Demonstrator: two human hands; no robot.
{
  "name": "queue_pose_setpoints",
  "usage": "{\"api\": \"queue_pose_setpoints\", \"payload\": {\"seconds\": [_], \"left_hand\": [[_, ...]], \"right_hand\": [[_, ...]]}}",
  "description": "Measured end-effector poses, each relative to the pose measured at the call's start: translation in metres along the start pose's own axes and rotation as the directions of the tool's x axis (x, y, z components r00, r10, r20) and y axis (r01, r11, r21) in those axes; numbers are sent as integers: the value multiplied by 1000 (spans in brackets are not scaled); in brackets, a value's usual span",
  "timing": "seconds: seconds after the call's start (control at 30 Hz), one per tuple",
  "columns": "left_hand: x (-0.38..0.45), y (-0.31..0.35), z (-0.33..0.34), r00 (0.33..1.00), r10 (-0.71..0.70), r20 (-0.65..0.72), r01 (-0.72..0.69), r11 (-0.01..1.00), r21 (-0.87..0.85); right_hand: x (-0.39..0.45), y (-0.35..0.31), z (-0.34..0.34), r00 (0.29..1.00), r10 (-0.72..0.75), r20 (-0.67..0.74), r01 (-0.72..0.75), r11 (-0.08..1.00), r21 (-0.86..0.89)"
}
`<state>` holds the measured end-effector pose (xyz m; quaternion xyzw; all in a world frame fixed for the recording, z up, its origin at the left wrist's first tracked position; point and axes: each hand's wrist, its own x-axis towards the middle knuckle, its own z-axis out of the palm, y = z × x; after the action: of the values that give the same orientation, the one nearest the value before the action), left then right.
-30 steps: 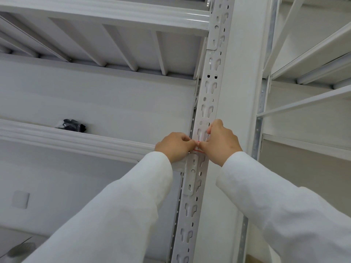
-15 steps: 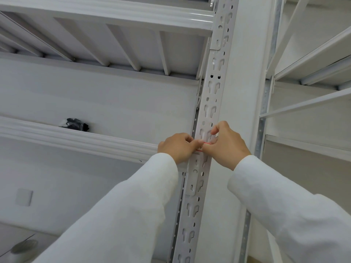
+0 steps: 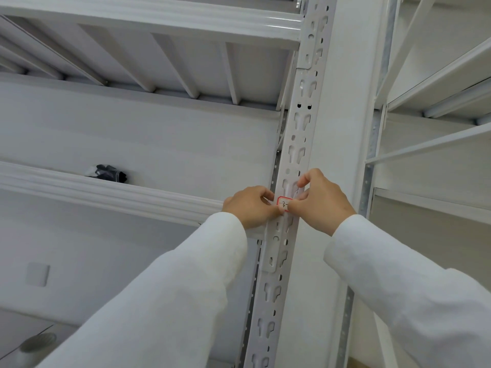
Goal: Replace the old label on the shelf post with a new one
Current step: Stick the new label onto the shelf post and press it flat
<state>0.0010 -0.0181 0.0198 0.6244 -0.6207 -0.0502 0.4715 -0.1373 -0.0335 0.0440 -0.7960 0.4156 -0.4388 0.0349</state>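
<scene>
While I look up through the head camera, my left hand and right hand meet on the slotted white post. Both sets of fingertips press a red-bordered label flat against the post's front. On the shelf to the left lies a dark bundle.

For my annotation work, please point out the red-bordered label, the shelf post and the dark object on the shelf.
red-bordered label point(image 3: 283, 204): head view, its visible white middle.
shelf post point(image 3: 299, 134): head view, slotted front face.
dark object point(image 3: 110, 172): head view, its centre.
</scene>
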Motion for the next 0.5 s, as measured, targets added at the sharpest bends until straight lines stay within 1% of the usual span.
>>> {"api": "queue_pose_setpoints", "payload": {"seconds": [0.17,0.43,0.5], "left_hand": [[1,4,1,1000,-23,-15,24,997,73],[2,9,3,998,-53,-24,55,994,98],[0,10,4,998,-47,-47,53,988,143]], "right_hand": [[0,0,1,1000,4,-10,-4,1000,15],[-1,1,0,1000,-11,-8,11,1000,17],[-1,2,0,1000,-14,-5,15,1000,16]]}}
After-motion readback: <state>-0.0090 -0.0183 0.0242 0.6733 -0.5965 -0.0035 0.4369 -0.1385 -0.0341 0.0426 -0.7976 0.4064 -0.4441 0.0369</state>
